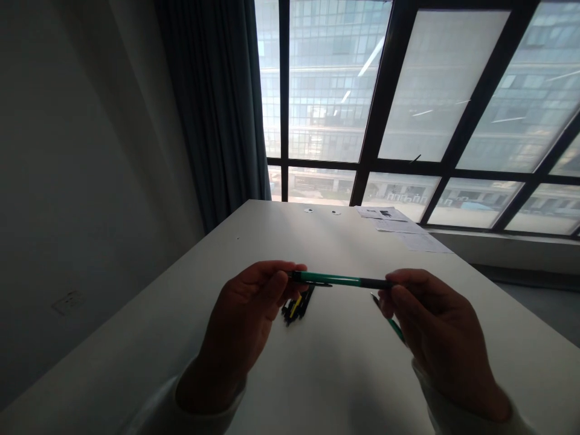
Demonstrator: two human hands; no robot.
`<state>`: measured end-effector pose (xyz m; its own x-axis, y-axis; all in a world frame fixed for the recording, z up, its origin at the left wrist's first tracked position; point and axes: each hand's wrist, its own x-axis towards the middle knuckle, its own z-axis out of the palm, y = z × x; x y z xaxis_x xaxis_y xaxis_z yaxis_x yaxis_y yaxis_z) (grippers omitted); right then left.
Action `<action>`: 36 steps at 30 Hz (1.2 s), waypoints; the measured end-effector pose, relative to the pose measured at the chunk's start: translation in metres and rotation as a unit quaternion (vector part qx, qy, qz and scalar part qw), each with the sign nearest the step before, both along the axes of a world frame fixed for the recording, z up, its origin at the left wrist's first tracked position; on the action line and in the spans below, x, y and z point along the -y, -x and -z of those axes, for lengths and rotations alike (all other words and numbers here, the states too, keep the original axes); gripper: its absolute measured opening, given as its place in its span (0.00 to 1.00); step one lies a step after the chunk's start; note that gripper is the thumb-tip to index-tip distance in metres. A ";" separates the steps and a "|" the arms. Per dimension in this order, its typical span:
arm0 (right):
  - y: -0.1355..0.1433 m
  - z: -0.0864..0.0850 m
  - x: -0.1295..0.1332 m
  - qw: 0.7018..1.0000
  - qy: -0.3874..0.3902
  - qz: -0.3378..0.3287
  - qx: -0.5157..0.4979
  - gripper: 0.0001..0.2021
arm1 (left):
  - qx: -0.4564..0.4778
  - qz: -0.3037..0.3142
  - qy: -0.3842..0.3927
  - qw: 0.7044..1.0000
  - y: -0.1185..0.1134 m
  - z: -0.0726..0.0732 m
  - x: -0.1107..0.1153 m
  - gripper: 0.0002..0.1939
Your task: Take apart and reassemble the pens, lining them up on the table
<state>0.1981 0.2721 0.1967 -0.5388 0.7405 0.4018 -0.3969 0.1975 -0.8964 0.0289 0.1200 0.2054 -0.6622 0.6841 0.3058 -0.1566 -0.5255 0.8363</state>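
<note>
A green pen (338,279) with a black grip and a black clip is stretched level between my two hands, above the table. My left hand (247,314) pinches its clip end between thumb and fingers. At the other end, the thumb and fingers of my right hand (437,326) are closed on the black grip; the tip is hidden. Behind my left fingers, a small pile of black pens (294,308) with a yellow strip among them lies on the table. Another green pen (395,328) rests on the table, partly covered by my right hand.
The white table (308,374) runs toward large windows (335,84). Several printed sheets (399,225) lie along its far right edge. Two small white discs (309,211) sit near the back. A dark curtain (217,103) and a wall (90,181) flank the left side.
</note>
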 end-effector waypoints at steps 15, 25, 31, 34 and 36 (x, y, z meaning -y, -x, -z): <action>-0.003 0.000 0.003 1.000 -0.003 0.003 -0.008 0.08 | -0.082 -0.053 0.027 0.995 0.005 0.008 0.002 0.11; -0.004 0.001 0.006 0.999 -0.023 0.023 0.006 0.06 | -0.194 -0.213 0.060 0.956 -0.007 0.000 0.004 0.09; -0.001 -0.003 0.012 0.996 -0.053 0.065 0.032 0.08 | -0.228 -0.234 0.061 0.943 -0.007 0.001 0.001 0.09; -0.001 -0.004 0.014 0.995 -0.063 0.073 0.037 0.10 | -0.244 -0.218 0.073 0.942 -0.005 0.003 0.001 0.12; -0.001 -0.006 0.016 0.994 -0.068 0.075 0.041 0.11 | -0.261 -0.200 0.090 0.940 -0.003 0.004 0.001 0.14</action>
<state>0.1987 0.2565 0.2023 -0.4614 0.7564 0.4637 -0.2805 0.3715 -0.8851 0.0323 0.1186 0.2011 -0.6692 0.4844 0.5635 0.4794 -0.2980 0.8255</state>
